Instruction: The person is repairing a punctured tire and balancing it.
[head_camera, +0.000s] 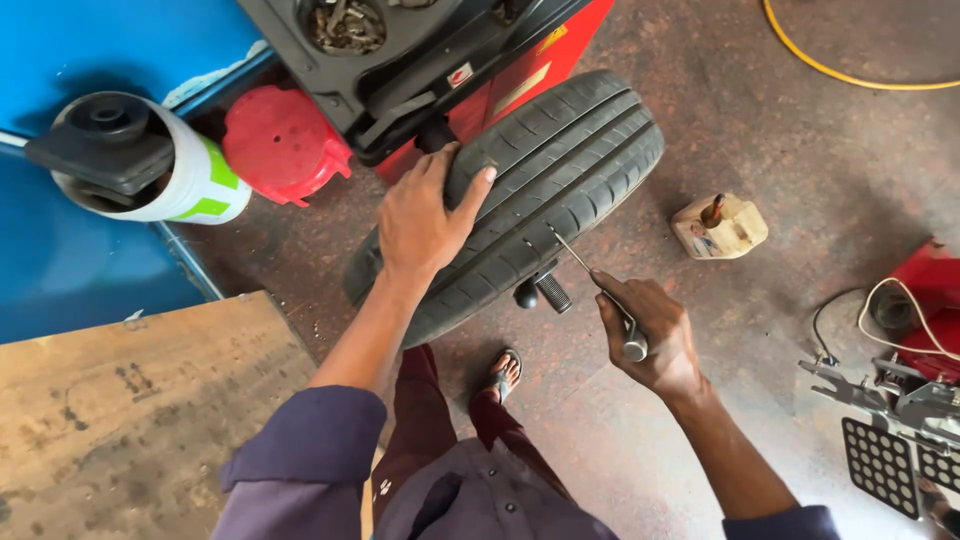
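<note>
One tyre (540, 190), black and deeply grooved, stands on its tread at frame centre, mounted against a red machine (520, 70) at 12 o'clock. Two hands at work, both the wearer's own. Left hand (425, 215) lies flat over the tyre's upper left shoulder, palm down, thumb spread across the tread; it presses on the rubber rather than closing round anything. Right hand (650, 335), at about 4 o'clock from the tyre, is clenched round the handle of one thin metal probe tool (590, 275); the shaft runs up toward 10 o'clock and its tip meets a tread groove near the tyre's lower edge. So the tyre sits up and to the left of the gripping hand, joined to it only by the tool's shaft. One black threaded shaft with a knob (545, 292) sticks out under the tyre, just beside the tool. One small beige bottle (720, 225) stands on the floor at 3 o'clock, well apart. One red cone-shaped cap (285, 145) and one white cylinder with green marks (170, 170) at 10 o'clock. One yellow hose (840, 72) at 1 o'clock. One sandalled foot (503, 372) shows at 6 o'clock.
</note>
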